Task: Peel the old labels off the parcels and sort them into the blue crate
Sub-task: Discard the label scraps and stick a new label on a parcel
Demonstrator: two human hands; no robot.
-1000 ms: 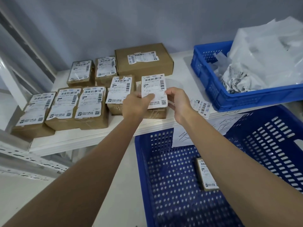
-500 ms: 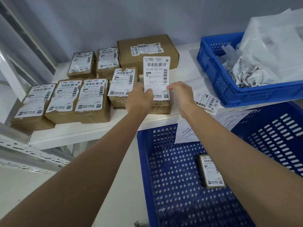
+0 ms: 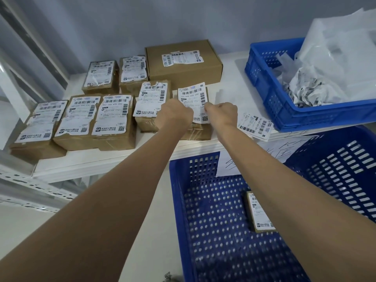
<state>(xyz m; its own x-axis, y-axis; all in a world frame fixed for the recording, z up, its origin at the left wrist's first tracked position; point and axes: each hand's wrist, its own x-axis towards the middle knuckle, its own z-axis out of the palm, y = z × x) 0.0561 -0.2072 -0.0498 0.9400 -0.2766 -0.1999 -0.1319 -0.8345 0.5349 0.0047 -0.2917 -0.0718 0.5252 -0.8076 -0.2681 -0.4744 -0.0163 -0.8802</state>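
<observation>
We are holding a white label (image 3: 193, 102) with both of our hands. Our left hand (image 3: 176, 113) is pinching its left edge with curled fingers, and our right hand (image 3: 221, 113) is pinching its right edge the same way. The label is standing up over a small brown parcel (image 3: 198, 132) that is sitting at the front of the white shelf (image 3: 105, 161). We cannot tell if the bottom of the label is stuck to the parcel or free.

More brown parcels are lying on the shelf to the left, each one with a white label on top. One labelled parcel (image 3: 149, 110) is sitting just beside our left hand. A bigger brown box (image 3: 183, 64) is sitting behind the label, near the wall. A loose label (image 3: 255, 125) is lying flat on the shelf just beside our right wrist.

The big blue crate (image 3: 203, 231) is sitting below the shelf, under our arms. One small parcel (image 3: 258, 212) is lying inside it, partly hidden by our right arm. A smaller blue bin (image 3: 270, 94) is sitting on the right end of the shelf, and it is holding crumpled paper and white plastic.
</observation>
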